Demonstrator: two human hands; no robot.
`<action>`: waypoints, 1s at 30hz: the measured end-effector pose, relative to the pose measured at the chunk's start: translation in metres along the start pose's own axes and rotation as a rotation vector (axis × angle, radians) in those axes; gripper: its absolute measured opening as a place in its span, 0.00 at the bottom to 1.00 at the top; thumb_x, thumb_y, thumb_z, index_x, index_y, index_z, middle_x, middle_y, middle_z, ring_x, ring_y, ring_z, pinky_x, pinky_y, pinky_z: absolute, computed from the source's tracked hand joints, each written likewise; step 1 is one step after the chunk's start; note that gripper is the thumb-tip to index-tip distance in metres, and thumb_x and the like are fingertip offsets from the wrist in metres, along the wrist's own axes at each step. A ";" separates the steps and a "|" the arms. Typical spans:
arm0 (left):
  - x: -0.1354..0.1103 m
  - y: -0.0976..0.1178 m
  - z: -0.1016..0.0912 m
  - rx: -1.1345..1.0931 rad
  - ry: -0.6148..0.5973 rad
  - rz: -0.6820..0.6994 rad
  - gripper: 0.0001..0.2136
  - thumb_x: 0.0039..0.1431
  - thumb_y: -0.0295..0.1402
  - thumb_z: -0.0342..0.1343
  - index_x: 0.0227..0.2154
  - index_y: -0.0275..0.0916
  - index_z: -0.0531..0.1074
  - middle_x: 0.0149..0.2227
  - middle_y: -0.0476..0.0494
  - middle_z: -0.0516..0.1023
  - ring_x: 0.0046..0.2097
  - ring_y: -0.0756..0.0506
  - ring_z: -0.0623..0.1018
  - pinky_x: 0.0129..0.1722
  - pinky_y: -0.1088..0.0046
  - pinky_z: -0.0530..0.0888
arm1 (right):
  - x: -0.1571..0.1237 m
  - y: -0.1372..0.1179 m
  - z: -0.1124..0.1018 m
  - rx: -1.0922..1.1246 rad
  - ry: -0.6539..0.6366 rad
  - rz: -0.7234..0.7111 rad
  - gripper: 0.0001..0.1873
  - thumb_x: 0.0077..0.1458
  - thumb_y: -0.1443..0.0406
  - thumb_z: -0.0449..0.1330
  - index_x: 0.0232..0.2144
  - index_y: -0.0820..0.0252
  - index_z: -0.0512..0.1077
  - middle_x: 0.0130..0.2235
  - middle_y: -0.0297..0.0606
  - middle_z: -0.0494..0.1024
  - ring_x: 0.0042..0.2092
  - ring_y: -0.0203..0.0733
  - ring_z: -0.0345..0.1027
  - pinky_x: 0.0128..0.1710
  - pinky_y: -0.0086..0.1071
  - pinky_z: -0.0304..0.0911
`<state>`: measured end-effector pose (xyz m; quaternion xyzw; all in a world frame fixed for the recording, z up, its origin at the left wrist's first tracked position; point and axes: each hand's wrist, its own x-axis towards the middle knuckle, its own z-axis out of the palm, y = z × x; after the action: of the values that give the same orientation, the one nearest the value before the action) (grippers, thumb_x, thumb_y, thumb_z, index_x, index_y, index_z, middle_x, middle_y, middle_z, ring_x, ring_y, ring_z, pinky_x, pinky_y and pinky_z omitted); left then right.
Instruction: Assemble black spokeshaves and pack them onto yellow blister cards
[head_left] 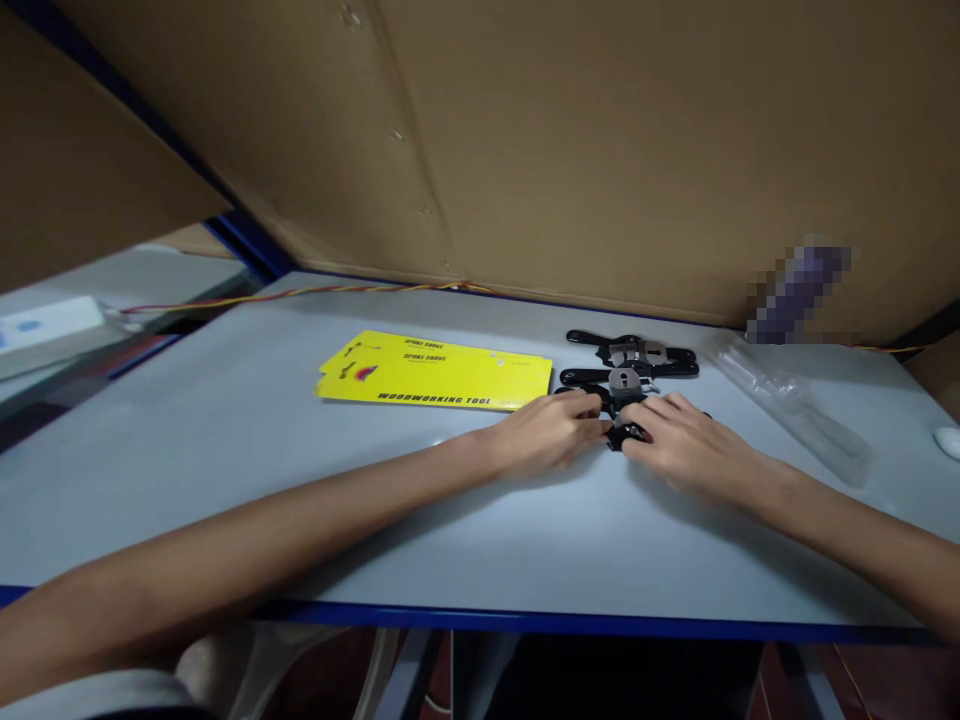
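A black spokeshave (627,436) lies low over the table between my hands, partly covered by the fingers. My left hand (551,432) is closed at its left side, with thumb and fingers bent together. From the other side my right hand (686,440) curls its fingers round the same tool. Just beyond them rest more black spokeshaves with silver metal plates, one nearer (624,379) and one farther back (637,353). Yellow printed cards (442,378) reading "SPOKE SHAVE" and "WOODWORKING TOOL" lie overlapped to the left of my hands.
Clear plastic bags (795,410) lie right of the tools. A cardboard wall (525,150) rises behind the grey table (337,500), with a twisted cable (360,289) along its foot. A white box (52,335) sits on the surface at far left; a white object (948,441) is at far right.
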<state>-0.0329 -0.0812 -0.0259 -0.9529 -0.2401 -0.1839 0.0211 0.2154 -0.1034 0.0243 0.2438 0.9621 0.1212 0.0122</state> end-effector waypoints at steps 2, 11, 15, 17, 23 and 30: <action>0.000 0.000 0.000 -0.002 -0.002 -0.006 0.20 0.78 0.33 0.44 0.45 0.35 0.83 0.36 0.39 0.77 0.36 0.44 0.78 0.34 0.67 0.77 | 0.000 -0.002 0.000 0.018 0.024 0.022 0.09 0.68 0.70 0.55 0.40 0.60 0.76 0.44 0.47 0.79 0.40 0.46 0.70 0.39 0.38 0.58; -0.001 0.001 0.002 -0.037 0.003 -0.035 0.20 0.78 0.33 0.45 0.44 0.34 0.83 0.36 0.38 0.78 0.37 0.44 0.78 0.35 0.66 0.78 | 0.006 -0.006 -0.005 0.131 0.042 0.185 0.07 0.66 0.67 0.58 0.42 0.62 0.76 0.47 0.51 0.79 0.44 0.50 0.71 0.42 0.40 0.61; -0.001 0.001 0.001 -0.068 0.002 -0.039 0.19 0.78 0.33 0.45 0.44 0.34 0.83 0.37 0.39 0.78 0.37 0.44 0.78 0.36 0.66 0.78 | 0.005 -0.009 -0.004 0.183 -0.063 0.257 0.11 0.64 0.75 0.54 0.40 0.60 0.76 0.36 0.42 0.78 0.36 0.44 0.67 0.36 0.36 0.57; -0.001 0.001 0.001 -0.075 0.007 -0.043 0.20 0.78 0.34 0.45 0.44 0.34 0.83 0.37 0.39 0.78 0.37 0.44 0.78 0.36 0.66 0.78 | 0.003 -0.011 -0.003 0.216 -0.013 0.173 0.13 0.59 0.78 0.55 0.38 0.59 0.75 0.43 0.44 0.78 0.40 0.45 0.69 0.40 0.37 0.59; 0.000 0.001 0.002 -0.052 -0.010 -0.052 0.20 0.77 0.34 0.45 0.43 0.34 0.83 0.37 0.38 0.78 0.38 0.44 0.79 0.37 0.67 0.78 | -0.001 -0.016 0.003 0.083 0.044 0.262 0.11 0.66 0.73 0.54 0.41 0.63 0.76 0.36 0.43 0.78 0.36 0.46 0.67 0.38 0.39 0.55; 0.000 0.001 0.001 -0.031 -0.015 -0.058 0.19 0.77 0.34 0.45 0.44 0.34 0.83 0.37 0.38 0.78 0.37 0.44 0.79 0.35 0.67 0.78 | 0.004 -0.014 -0.002 0.042 0.053 0.280 0.08 0.68 0.69 0.56 0.42 0.61 0.76 0.40 0.44 0.80 0.39 0.48 0.70 0.40 0.40 0.53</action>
<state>-0.0317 -0.0822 -0.0269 -0.9471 -0.2650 -0.1809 -0.0006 0.2053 -0.1136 0.0230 0.3724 0.9211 0.1078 -0.0354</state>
